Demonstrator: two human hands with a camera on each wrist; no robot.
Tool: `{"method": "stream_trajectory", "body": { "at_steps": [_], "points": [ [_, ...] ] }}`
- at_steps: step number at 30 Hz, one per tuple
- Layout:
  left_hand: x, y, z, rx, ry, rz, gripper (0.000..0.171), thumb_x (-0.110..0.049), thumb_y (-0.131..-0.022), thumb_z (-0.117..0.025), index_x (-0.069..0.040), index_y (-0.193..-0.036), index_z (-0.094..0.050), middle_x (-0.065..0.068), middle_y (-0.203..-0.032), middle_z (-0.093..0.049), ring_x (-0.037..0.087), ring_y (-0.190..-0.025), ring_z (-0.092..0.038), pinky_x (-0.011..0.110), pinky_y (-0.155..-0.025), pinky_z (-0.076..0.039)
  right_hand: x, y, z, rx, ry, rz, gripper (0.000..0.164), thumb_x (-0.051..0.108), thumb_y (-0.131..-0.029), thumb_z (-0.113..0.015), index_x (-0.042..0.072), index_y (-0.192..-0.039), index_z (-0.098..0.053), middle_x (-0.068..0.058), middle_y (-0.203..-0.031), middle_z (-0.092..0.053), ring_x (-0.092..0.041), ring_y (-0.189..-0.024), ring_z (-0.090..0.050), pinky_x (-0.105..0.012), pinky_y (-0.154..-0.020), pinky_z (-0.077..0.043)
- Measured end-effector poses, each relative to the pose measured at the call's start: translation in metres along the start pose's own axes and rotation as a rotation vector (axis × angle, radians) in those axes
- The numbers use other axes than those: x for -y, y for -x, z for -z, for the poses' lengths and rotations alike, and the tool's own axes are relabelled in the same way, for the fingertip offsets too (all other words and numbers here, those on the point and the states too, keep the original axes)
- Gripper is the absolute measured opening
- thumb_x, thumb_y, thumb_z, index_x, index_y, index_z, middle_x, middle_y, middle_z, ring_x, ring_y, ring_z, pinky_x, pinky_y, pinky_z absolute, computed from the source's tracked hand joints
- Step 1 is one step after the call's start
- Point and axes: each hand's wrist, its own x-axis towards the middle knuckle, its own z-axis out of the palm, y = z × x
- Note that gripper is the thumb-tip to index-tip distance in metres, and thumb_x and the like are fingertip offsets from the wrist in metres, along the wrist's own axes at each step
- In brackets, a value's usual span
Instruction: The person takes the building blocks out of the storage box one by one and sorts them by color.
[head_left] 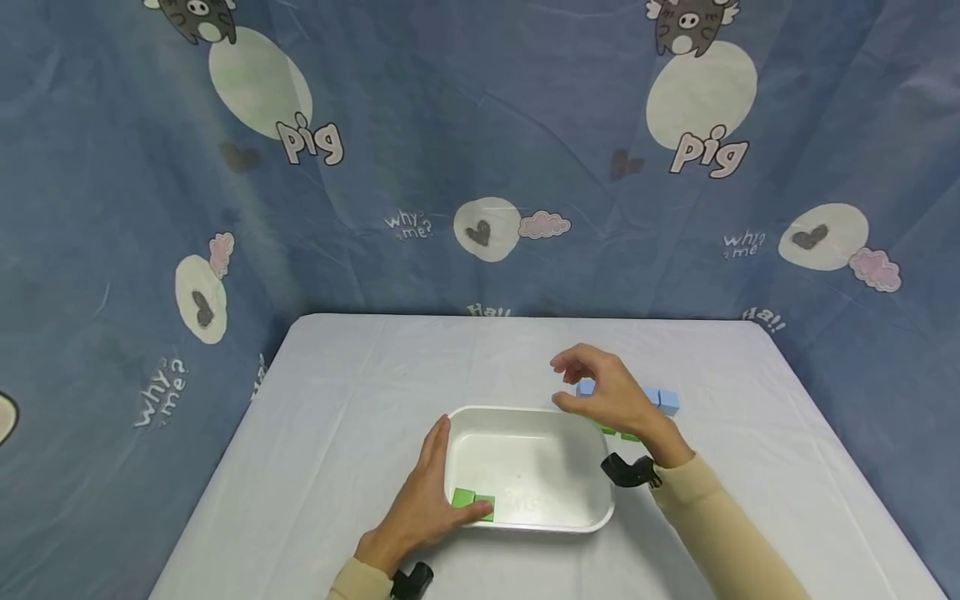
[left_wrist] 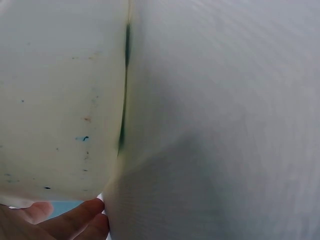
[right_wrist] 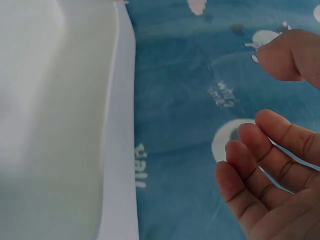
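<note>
A white rectangular tray [head_left: 534, 467] sits at the middle of the table, with two green blocks [head_left: 462, 497] in its near left corner. My left hand [head_left: 423, 500] grips that corner, fingers along the outer left wall and thumb over the near rim by the blocks. In the left wrist view, fingertips [left_wrist: 92, 206] press against the tray's speckled outer surface [left_wrist: 55, 110]. Above the tray's far right corner is my right hand [head_left: 611, 396], thumb and fingers apart with nothing between them. Behind and below it, blue blocks [head_left: 668, 402] and green blocks [head_left: 630, 437] are partly hidden.
White cloth covers the table [head_left: 375, 367]. A blue printed curtain [head_left: 390, 150] hangs behind its far edge and along the sides. Black wrist cameras [head_left: 628, 471] are strapped to both wrists, the right one overlapping the tray's right rim in the head view.
</note>
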Motion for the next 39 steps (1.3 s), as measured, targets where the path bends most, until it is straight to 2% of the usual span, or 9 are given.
{"method": "stream_trajectory", "body": {
  "at_steps": [11, 17, 20, 25, 29, 33, 39],
  "points": [
    [0.001, -0.001, -0.001, -0.003, -0.011, -0.002, 0.136, -0.060, -0.067, -0.089, -0.007, -0.164, -0.009, 0.006, -0.169, -0.012, 0.030, -0.135, -0.045, 0.054, -0.105, -0.044, 0.006, -0.013, -0.024, 0.061, -0.011, 0.045, 0.036, 0.016, -0.080, -0.083, 0.016, -0.113, -0.070, 0.005, -0.104, -0.066, -0.016, -0.090, -0.062, -0.037, -0.085, -0.054],
    [0.002, -0.001, 0.000, -0.004, -0.018, -0.006, 0.136, -0.059, -0.068, -0.089, -0.007, -0.164, -0.008, 0.007, -0.169, -0.012, 0.030, -0.132, -0.048, 0.054, -0.102, -0.046, 0.007, -0.019, -0.041, 0.103, 0.017, 0.088, 0.035, 0.020, -0.081, -0.081, 0.016, -0.114, -0.070, 0.007, -0.105, -0.066, -0.013, -0.091, -0.062, -0.037, -0.082, -0.054],
    [0.001, -0.002, 0.000, -0.006, -0.018, -0.010, 0.136, -0.059, -0.068, -0.088, -0.008, -0.164, -0.007, 0.006, -0.169, -0.012, 0.030, -0.131, -0.049, 0.053, -0.101, -0.047, 0.007, -0.020, -0.050, 0.123, 0.016, 0.104, 0.034, 0.021, -0.081, -0.080, 0.016, -0.113, -0.069, 0.008, -0.104, -0.065, -0.017, -0.091, -0.063, -0.038, -0.082, -0.054],
    [0.001, 0.000, 0.000, 0.002, -0.019, 0.009, 0.137, -0.062, -0.067, -0.088, -0.010, -0.165, -0.007, 0.004, -0.169, -0.012, 0.029, -0.131, -0.049, 0.052, -0.101, -0.047, 0.005, -0.019, -0.065, 0.168, 0.001, 0.128, 0.032, 0.020, -0.082, -0.080, 0.014, -0.111, -0.069, 0.001, -0.103, -0.067, -0.021, -0.091, -0.064, -0.042, -0.082, -0.055],
    [0.000, 0.001, -0.001, 0.006, -0.021, 0.012, 0.138, -0.063, -0.066, -0.088, -0.010, -0.165, -0.007, 0.004, -0.170, -0.011, 0.028, -0.132, -0.048, 0.052, -0.102, -0.046, 0.003, -0.018, -0.074, 0.194, -0.030, 0.136, 0.033, 0.019, -0.082, -0.079, 0.008, -0.111, -0.069, -0.007, -0.103, -0.069, -0.023, -0.090, -0.064, -0.044, -0.082, -0.055],
    [0.000, 0.001, 0.000, 0.004, -0.023, 0.009, 0.138, -0.062, -0.067, -0.088, -0.010, -0.165, -0.007, 0.004, -0.170, -0.011, 0.027, -0.131, -0.048, 0.052, -0.101, -0.047, 0.002, -0.017, -0.080, 0.214, -0.057, 0.135, 0.035, 0.018, -0.082, -0.079, 0.002, -0.111, -0.069, -0.009, -0.103, -0.069, -0.025, -0.091, -0.065, -0.045, -0.083, -0.055],
    [-0.001, 0.001, 0.001, 0.001, -0.025, -0.010, 0.135, -0.059, -0.068, -0.089, -0.008, -0.164, -0.008, 0.008, -0.169, -0.013, 0.030, -0.131, -0.049, 0.052, -0.099, -0.048, 0.001, -0.016, -0.090, 0.277, -0.076, 0.120, 0.035, 0.017, -0.081, -0.078, 0.001, -0.112, -0.069, -0.009, -0.102, -0.071, -0.024, -0.091, -0.067, -0.042, -0.084, -0.056]
  ]
}}
